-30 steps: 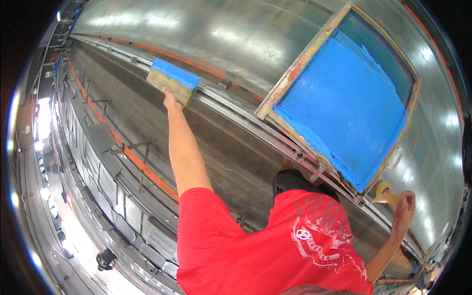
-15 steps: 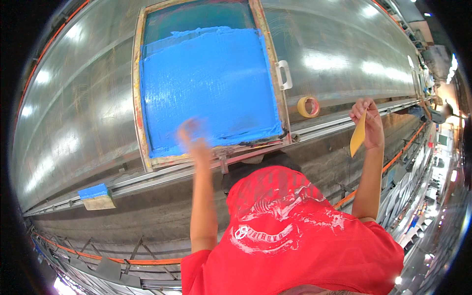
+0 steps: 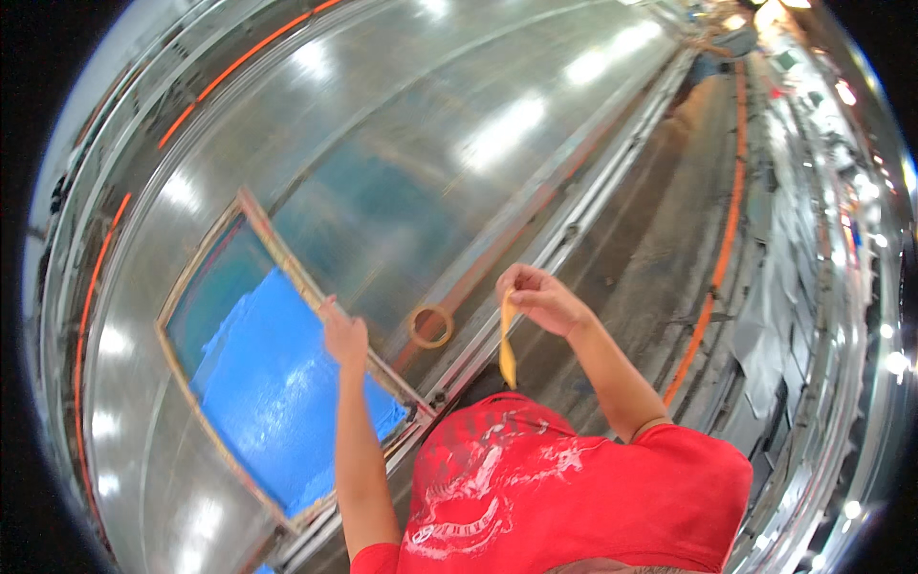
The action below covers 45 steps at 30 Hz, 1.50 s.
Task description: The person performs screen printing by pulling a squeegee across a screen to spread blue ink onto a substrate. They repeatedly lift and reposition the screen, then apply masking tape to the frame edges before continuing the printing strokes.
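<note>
A big curved wall of shiny metal (image 3: pixel 411 124) fills most of the view, with bright reflections of ceiling lamps on it. An orange stripe (image 3: pixel 729 220) runs along the grey floor (image 3: pixel 660 249). Metal rails (image 3: pixel 574 225) follow the wall's base.

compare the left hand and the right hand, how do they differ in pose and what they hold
The left hand presses on the tan taped frame edge of the blue-coated panel, holding nothing visible. The right hand is raised clear of the surface, pinching a hanging strip of tan tape. Both arms are bare.
</note>
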Tool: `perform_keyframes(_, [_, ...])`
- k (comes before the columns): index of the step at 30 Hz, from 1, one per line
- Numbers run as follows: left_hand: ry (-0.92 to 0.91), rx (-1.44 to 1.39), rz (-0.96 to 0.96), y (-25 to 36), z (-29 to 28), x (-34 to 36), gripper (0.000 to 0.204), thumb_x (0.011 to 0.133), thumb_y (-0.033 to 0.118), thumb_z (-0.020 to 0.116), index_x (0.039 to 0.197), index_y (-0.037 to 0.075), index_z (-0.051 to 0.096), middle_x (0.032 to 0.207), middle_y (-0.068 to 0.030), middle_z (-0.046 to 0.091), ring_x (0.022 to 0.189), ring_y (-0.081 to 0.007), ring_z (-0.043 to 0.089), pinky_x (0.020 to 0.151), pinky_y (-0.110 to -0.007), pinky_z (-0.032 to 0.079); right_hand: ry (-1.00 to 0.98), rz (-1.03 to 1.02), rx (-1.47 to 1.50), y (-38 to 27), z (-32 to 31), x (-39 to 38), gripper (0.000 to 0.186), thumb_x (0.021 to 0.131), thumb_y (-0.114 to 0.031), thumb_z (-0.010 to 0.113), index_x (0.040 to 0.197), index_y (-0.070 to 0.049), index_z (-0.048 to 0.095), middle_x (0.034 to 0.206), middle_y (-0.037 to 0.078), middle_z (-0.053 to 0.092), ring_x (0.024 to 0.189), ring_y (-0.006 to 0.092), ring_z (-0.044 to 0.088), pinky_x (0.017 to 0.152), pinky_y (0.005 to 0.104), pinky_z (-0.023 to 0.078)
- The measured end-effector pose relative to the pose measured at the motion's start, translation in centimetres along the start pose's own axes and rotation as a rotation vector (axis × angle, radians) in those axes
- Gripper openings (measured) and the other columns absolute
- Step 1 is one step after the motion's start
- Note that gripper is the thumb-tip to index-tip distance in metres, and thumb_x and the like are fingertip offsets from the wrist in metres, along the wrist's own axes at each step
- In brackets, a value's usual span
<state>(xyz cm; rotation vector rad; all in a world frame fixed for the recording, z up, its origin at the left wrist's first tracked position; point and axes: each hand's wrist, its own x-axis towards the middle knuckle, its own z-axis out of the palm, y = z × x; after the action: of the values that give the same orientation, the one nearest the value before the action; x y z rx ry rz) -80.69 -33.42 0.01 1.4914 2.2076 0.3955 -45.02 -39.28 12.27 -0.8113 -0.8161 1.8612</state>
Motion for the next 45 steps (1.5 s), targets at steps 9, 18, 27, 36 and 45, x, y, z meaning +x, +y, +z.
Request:
perform_keyframes(9, [0.118, -0.312, -0.023, 1.2, -14.5, -5.1, 0.065, 0.087, 0.01, 0.064, 0.145, 0.007, 0.036, 0.067, -0.0044, 0.055, 0.064, -0.016, 0.054, 0.061, -0.032, 0.043, -0.374, 0.038, 0.004, 4.8, -2.5, 11.9, 0.02, 0.088, -0.007, 0.069, 0.104, -0.008, 0.056, 0.095, 0.0, 0.057, 0.083, 0.009, 0.057, 0.071, 0.0243, 0.048])
perform_keyframes(18, [0.303, -0.38, -0.193, 1.8, -37.1, -8.5, 0.059, 0.091, 0.009, 0.058, 0.144, -0.007, 0.039, 0.075, -0.0001, 0.049, 0.071, -0.0085, 0.048, 0.068, -0.023, 0.044, -0.625, -0.216, -0.215, 10.0, 15.3, 26.8, 0.036, 0.082, -0.015, 0.078, 0.109, -0.009, 0.056, 0.097, -0.002, 0.055, 0.089, 0.0091, 0.053, 0.083, 0.0252, 0.045])
perform_keyframes(27, [0.602, -0.23, -0.43, -2.6, -47.6, -12.1, 0.05, 0.098, 0.011, 0.055, 0.142, -0.006, 0.042, 0.079, 0.001, 0.047, 0.074, -0.0084, 0.046, 0.066, -0.025, 0.041, -0.523, -0.692, -0.069, 15.8, 33.5, 35.7, 0.045, 0.078, -0.023, 0.082, 0.106, -0.008, 0.051, 0.098, 0.004, 0.048, 0.087, 0.0159, 0.044, 0.077, 0.031, 0.04])
perform_keyframes(36, [0.755, -0.152, -0.449, -9.4, -52.0, -13.1, 0.042, 0.101, 0.017, 0.054, 0.136, -0.005, 0.051, 0.11, -0.0046, 0.064, 0.078, -0.0031, 0.052, 0.068, -0.02, 0.043, -0.541, -0.669, -0.125, 20.6, 43.4, 41.0, 0.054, 0.072, -0.021, 0.085, 0.109, -0.007, 0.048, 0.099, 0.009, 0.047, 0.096, 0.0245, 0.046, 0.086, 0.0342, 0.04])
perform_keyframes(45, [0.953, 0.013, -0.457, -10.3, -51.0, -12.0, 0.035, 0.101, 0.019, 0.053, 0.129, -0.003, 0.057, 0.083, 0.0051, 0.053, 0.066, -0.0011, 0.037, 0.059, -0.018, 0.031, -0.534, -0.707, -0.113, 23.9, 53.8, 39.8, 0.06, 0.065, -0.022, 0.086, 0.109, -0.005, 0.049, 0.11, 0.019, 0.054, 0.109, 0.0389, 0.05, 0.093, 0.044, 0.043])
